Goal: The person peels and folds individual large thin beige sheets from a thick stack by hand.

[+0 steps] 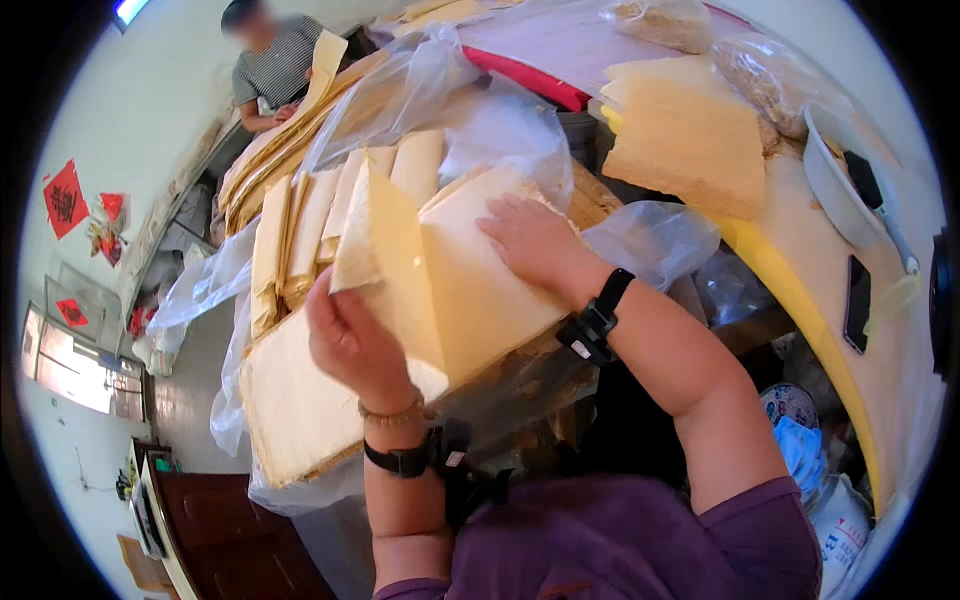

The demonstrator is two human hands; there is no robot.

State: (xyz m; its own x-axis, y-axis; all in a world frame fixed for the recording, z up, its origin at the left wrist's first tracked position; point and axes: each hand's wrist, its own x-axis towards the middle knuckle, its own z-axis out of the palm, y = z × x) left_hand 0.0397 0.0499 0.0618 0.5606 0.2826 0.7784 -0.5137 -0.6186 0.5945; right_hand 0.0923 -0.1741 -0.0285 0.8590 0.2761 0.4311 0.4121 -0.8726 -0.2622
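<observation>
Purple shirt (600,540) foremost, we see the left hand (355,345) pinching a raised yellow sheet (402,275). The right hand (535,240), spread flat, presumably steadies the stack (300,405).

The sheets (490,290) are pale yellow, the wearer's shirt (620,540) purple.

The thin, pale yellow sheet (490,285) lies with its right part almost flat, while its left part is bent up into a steep flap, which ends in a pointed corner at the far side and looks darker yellow on its shaded face. Under it I see the wide stack of cream-coloured sheets (300,405), lying flat, its layered edges slightly uneven, and reaching further left than the flap.
</observation>
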